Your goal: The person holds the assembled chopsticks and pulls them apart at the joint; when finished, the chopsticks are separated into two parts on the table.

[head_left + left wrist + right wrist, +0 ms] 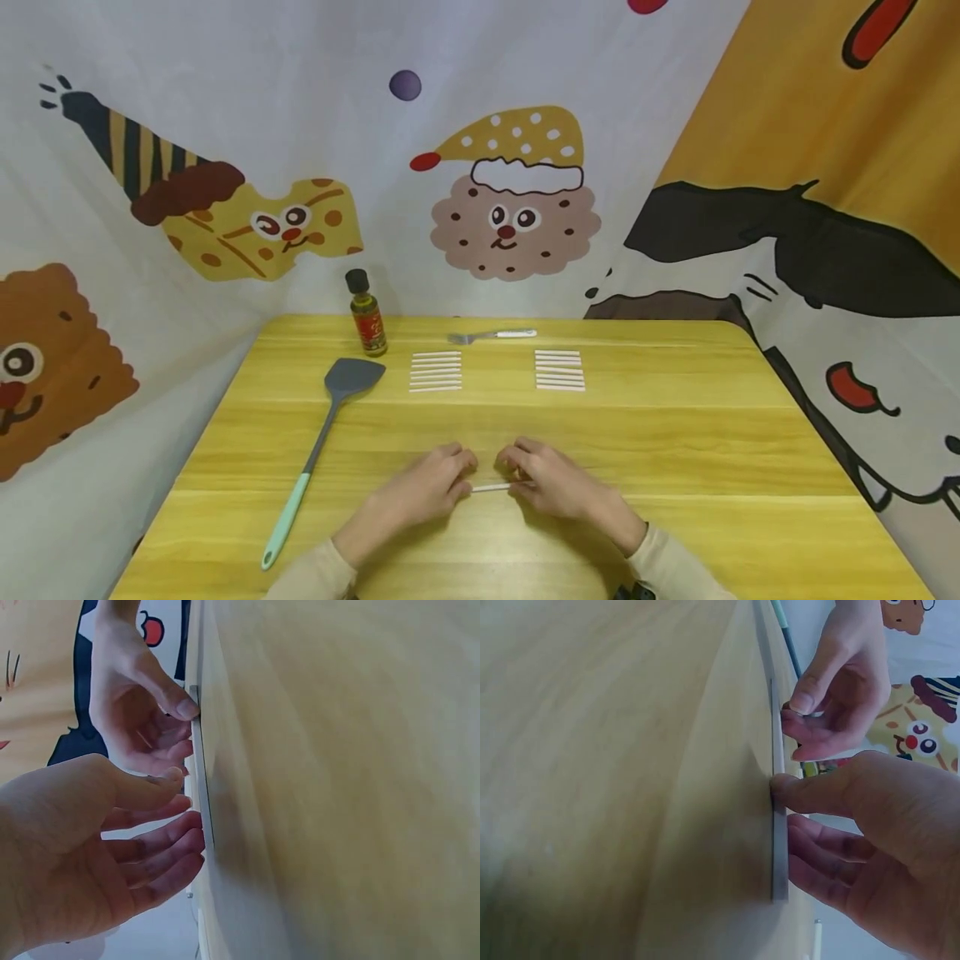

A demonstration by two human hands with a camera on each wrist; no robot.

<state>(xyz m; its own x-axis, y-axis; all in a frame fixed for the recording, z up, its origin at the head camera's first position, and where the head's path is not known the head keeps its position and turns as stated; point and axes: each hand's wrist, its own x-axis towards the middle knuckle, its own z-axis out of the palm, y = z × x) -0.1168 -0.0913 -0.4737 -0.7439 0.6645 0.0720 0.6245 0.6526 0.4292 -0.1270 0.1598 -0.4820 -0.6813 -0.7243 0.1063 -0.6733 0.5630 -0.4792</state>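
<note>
A thin white stick lies flat on the wooden table near its front, between my two hands. My right hand pinches it, with the thumb on the near side and the fingers along the far side. Beyond that thumb, one end of the stick sticks out. My left hand is at the other end, its fingers relaxed and slightly bent. In the left wrist view its fingertips are right at the stick's edge, while the thumb stands off from it.
Two columns of similar white sticks lie farther back, one on the left and one on the right. Behind them is a fork. A sauce bottle stands back left, with a grey spatula below it. A patterned cloth hangs behind the table.
</note>
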